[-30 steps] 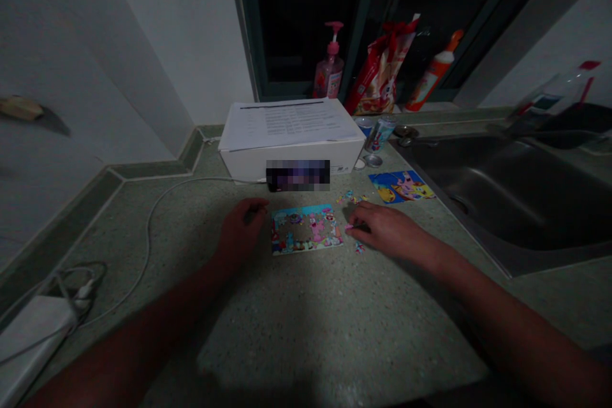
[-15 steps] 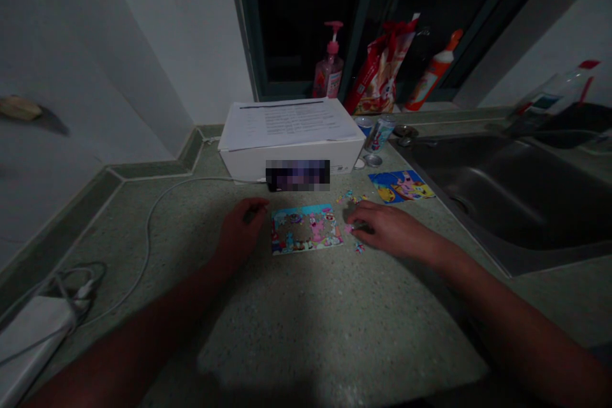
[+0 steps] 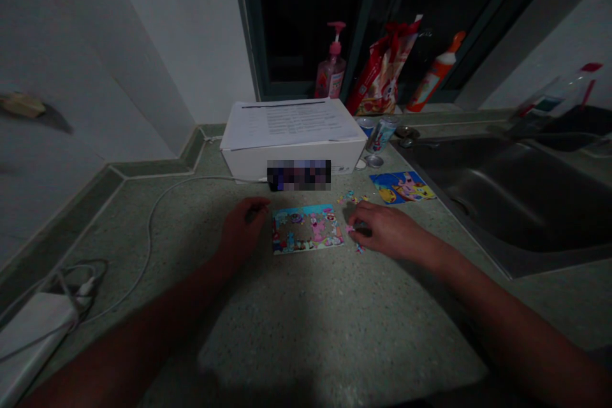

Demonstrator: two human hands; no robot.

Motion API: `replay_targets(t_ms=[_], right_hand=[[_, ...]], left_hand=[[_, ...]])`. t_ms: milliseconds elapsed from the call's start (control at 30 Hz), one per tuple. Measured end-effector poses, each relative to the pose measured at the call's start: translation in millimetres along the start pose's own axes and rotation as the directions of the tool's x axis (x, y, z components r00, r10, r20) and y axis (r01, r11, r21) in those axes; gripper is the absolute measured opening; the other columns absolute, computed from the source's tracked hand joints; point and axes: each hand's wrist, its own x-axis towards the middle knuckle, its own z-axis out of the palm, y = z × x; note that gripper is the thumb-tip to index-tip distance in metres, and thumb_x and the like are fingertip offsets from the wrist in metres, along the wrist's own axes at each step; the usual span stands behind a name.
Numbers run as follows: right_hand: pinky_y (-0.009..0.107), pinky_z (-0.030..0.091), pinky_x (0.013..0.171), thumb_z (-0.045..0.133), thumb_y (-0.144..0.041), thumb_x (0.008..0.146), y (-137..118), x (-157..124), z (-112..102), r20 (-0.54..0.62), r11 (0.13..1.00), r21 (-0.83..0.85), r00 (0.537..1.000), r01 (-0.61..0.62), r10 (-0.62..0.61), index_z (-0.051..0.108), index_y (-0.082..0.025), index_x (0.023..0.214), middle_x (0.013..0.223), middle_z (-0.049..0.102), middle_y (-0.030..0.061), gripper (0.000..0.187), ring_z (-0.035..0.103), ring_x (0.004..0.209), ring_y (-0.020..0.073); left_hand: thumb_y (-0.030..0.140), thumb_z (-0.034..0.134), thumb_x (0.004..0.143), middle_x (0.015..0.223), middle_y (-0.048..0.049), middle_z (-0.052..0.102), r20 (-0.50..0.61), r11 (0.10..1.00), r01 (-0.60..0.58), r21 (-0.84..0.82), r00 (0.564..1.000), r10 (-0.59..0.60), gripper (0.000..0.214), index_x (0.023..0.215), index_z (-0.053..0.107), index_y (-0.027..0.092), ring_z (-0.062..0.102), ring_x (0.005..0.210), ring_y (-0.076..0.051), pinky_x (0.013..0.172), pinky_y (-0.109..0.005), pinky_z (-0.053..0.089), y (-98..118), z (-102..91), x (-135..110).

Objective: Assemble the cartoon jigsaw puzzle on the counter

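Left of steel sink (image 3: 507,204), on speckled countertop (image 3: 296,325): my hands apart, little changed. Left hand (image 3: 241,229) curled at edge of part-filled jigsaw puzzle (image 3: 307,229); right fingertips (image 3: 357,224) at loose pink piece (image 3: 350,228), right of puzzle.

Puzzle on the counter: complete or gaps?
Incomplete: the jigsaw puzzle shows a bare gap left of centre, and loose pieces lie beside it.
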Motion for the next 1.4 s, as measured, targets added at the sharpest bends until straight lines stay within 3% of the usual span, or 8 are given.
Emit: replay_targets(t_ms=[300,900,1167,1400], right_hand=[[0.034,0.050,0.072,0.065,-0.019,0.091,-2.4,1.5,1.7,-0.043,0.999,-0.052,0.999,0.016,-0.018,0.071,-0.019,0.101,0.103,0.072,0.0086,0.011,0.070,0.088,0.0234],[0.034,0.049,0.074,0.065,-0.022,0.092,-5.2,2.4,1.2,-0.051,0.993,-0.115,0.999,0.010,-0.016,0.071,-0.018,0.104,0.105,0.073,0.0096,0.014,0.071,0.090,0.0236],[0.034,0.049,0.075,0.062,-0.020,0.091,-3.9,3.7,1.7,-0.100,0.994,-0.108,0.994,0.031,-0.042,0.070,-0.018,0.103,0.102,0.073,0.0091,0.014,0.070,0.089,0.0238],[0.033,0.048,0.075,0.064,-0.024,0.092,-19.1,12.6,1.0,-0.140,0.997,-0.052,0.988,0.056,-0.063,0.069,-0.020,0.104,0.101,0.073,0.0073,0.014,0.069,0.091,0.0229]], left_hand=[[0.038,0.059,0.089,0.107,-0.0092,0.079,0.007,1.000,-0.003,0.010,1.000,0.002,0.027,0.103,0.074,0.022,0.072,0.103,-0.028,0.100,-0.048,0.055,1.1,-1.1,-0.5],[0.039,0.059,0.087,0.104,-0.0078,0.080,-0.003,1.000,-0.014,0.003,1.000,0.014,0.027,0.102,0.074,0.022,0.072,0.098,-0.027,0.097,-0.045,0.057,0.0,0.3,-0.3],[0.037,0.059,0.088,0.103,-0.0079,0.080,-0.004,1.000,-0.016,-0.002,1.000,0.016,0.024,0.101,0.073,0.022,0.073,0.098,-0.027,0.096,-0.046,0.057,0.5,0.7,-0.1],[0.038,0.059,0.087,0.103,-0.0082,0.079,0.000,1.000,-0.026,0.001,1.000,0.026,0.026,0.101,0.074,0.022,0.072,0.098,-0.027,0.095,-0.047,0.056,-0.1,1.1,0.2]])
